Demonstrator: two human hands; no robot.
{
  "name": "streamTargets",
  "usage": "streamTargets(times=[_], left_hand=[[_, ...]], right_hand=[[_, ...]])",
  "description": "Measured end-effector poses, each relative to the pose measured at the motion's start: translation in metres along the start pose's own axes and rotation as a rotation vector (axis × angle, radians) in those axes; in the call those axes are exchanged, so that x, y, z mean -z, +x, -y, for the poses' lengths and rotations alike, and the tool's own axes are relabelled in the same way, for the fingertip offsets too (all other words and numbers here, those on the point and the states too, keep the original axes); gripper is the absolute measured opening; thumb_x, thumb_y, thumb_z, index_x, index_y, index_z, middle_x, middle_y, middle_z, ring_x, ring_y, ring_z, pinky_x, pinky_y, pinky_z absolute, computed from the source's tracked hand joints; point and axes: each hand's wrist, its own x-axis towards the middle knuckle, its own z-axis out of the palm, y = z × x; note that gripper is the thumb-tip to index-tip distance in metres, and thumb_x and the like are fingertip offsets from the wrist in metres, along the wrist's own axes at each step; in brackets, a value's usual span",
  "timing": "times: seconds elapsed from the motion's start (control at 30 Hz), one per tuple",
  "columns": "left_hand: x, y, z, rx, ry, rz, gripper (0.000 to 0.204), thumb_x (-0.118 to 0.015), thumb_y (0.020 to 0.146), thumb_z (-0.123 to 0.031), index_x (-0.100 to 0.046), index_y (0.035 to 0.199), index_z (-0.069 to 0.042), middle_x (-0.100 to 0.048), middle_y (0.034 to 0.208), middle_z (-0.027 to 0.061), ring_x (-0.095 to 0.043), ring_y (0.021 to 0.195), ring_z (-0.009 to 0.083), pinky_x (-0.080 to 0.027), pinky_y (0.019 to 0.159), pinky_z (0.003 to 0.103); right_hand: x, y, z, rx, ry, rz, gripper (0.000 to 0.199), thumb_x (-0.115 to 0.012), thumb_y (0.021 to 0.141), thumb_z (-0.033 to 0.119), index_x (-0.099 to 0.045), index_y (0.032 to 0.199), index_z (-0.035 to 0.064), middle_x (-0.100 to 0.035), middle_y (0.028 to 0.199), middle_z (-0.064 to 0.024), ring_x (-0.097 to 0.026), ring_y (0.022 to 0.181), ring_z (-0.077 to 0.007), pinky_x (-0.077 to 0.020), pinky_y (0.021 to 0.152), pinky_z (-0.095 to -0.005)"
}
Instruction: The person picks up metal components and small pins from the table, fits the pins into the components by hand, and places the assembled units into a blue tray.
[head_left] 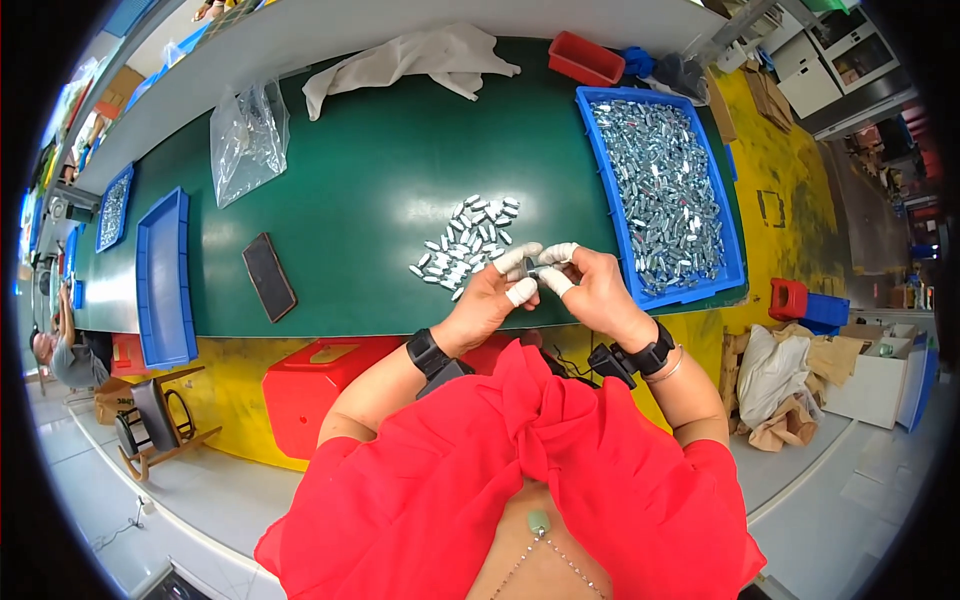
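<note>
Near the table's front edge my left hand (484,303) and my right hand (598,288) meet, white covers on several fingertips. Pinched between them is a small dark-and-silver metal part (531,268); the fingers hide most of it. Just beyond my hands, a loose heap of small shiny metal parts (462,247) lies on the green tabletop (370,200). To the right stands a blue tray (606,180) filled with many similar silver pieces.
A dark phone (269,277) and a long blue tray (165,270) lie to the left. Farther back are a clear plastic bag (249,140), a white cloth (415,62) and a red bin (585,60). A red stool (310,395) stands below the table edge. Another person (72,358) sits far left.
</note>
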Motion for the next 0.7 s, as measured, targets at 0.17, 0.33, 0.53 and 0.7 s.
streamTargets(times=[0.17,0.33,0.53,0.7], left_hand=[[-0.025,0.009,0.015,-0.099,0.122,-0.049,0.05,-0.054,0.086,-0.006,-0.036,0.133,-0.006,-0.054,0.101,0.0009,-0.053,0.082,0.0078,-0.044,0.077,0.022],[-0.056,0.018,0.026,-0.16,0.249,-0.102,0.048,-0.054,0.087,-0.006,-0.037,0.131,-0.003,-0.054,0.102,0.0015,-0.053,0.087,0.0094,-0.044,0.076,0.024],[-0.034,0.025,0.048,0.084,0.123,-0.196,0.038,-0.049,0.091,-0.015,-0.041,0.126,-0.003,-0.056,0.095,0.0041,-0.054,0.076,0.0097,-0.045,0.067,0.023],[0.003,0.008,0.019,0.1,0.025,-0.396,0.034,-0.046,0.093,-0.021,-0.043,0.122,-0.002,-0.056,0.086,0.0043,-0.051,0.067,0.0088,-0.043,0.06,0.02]], right_hand=[[0.02,-0.012,-0.024,0.084,-0.064,-0.053,0.015,-0.06,0.082,0.009,-0.058,0.093,-0.0014,-0.061,0.075,-0.0046,-0.057,0.06,-0.0091,-0.0446,0.053,-0.0232],[0.036,-0.018,-0.043,-0.318,0.369,0.127,0.017,-0.059,0.084,0.013,-0.054,0.094,-0.0006,-0.057,0.07,-0.0023,-0.053,0.055,-0.0091,-0.044,0.052,-0.0245],[0.039,-0.032,-0.067,0.059,0.12,-0.126,0.01,-0.054,0.086,0.01,-0.053,0.091,0.0012,-0.059,0.074,-0.0082,-0.056,0.061,-0.0202,-0.0456,0.058,-0.0293],[0.098,-0.019,-0.118,0.059,-0.243,-0.603,0.015,-0.055,0.085,0.01,-0.054,0.097,0.0021,-0.059,0.08,-0.0079,-0.057,0.073,-0.0179,-0.0462,0.068,-0.0284]])
